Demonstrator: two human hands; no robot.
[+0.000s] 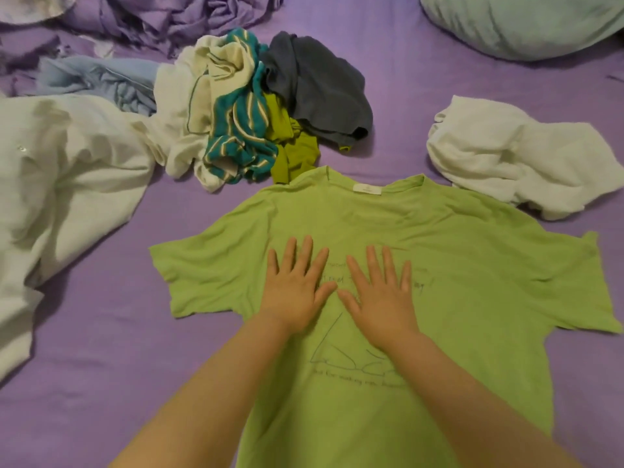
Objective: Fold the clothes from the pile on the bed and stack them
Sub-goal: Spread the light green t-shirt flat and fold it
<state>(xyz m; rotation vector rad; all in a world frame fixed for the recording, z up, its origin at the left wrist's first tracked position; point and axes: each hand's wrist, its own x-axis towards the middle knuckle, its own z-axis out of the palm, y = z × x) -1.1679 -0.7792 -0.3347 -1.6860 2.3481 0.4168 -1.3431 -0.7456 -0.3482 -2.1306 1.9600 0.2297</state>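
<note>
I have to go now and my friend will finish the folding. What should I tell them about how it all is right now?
Left hand: open, flat on the green shirt.
Right hand: open, flat on it too, beside the left.
Shirt: spread on the bed, collar away from you, sleeves out, not folded yet.
Pile: unfolded, beyond the collar. A white garment lies loose at left, another white one at right.
Done: shirt laid flat. No tidy stack is visible.
Left: fold the shirt, then the rest, and stack.

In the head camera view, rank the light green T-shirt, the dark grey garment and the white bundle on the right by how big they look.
1. light green T-shirt, spread flat and nearest the camera.
2-3. white bundle and dark grey garment: both crumpled and similar, so unranked.
</note>
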